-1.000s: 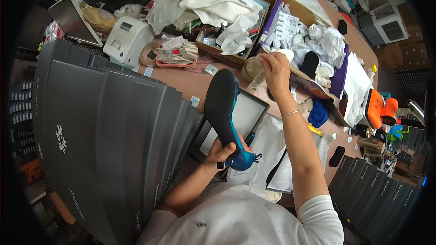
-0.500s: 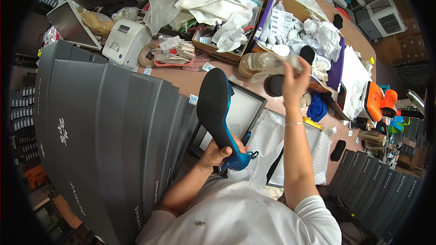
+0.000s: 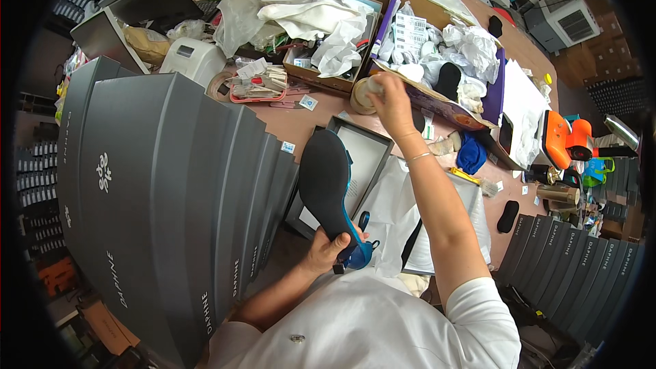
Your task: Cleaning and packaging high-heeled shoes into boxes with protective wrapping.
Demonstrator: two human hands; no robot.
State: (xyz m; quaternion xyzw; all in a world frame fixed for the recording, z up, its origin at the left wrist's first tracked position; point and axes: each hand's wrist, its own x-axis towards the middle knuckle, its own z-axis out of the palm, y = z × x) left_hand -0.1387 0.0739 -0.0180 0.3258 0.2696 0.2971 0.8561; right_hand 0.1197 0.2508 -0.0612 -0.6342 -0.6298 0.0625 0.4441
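My left hand [image 3: 326, 251] is closed round the heel end of a blue sandal [image 3: 322, 178], whose black sole is turned up toward me. Its blue straps and a small bow show below the fingers. Past it, my right arm stretches to a tan round container [image 3: 362, 98] by the purple box. The fingers of my right hand [image 3: 393, 99] are pinched together at the container's top, on something pale that I cannot make out. An open grey shoe box [image 3: 372, 138] lies partly behind the sandal, with white tissue paper [image 3: 386, 195] beside it.
Stacked dark grey shoe boxes [image 3: 157, 184] rise at the left, and more boxes [image 3: 567, 266] stand at the right. A purple box [image 3: 501, 89] holds crumpled paper. A brush with a yellow handle [image 3: 465, 175], a blue cloth [image 3: 471, 154] and a label printer [image 3: 193, 61] are on the table.
My right hand has moved left to the tan container, with the pale thing that was blurred in it. The sandal has dropped slightly lower in view, still in my left hand.
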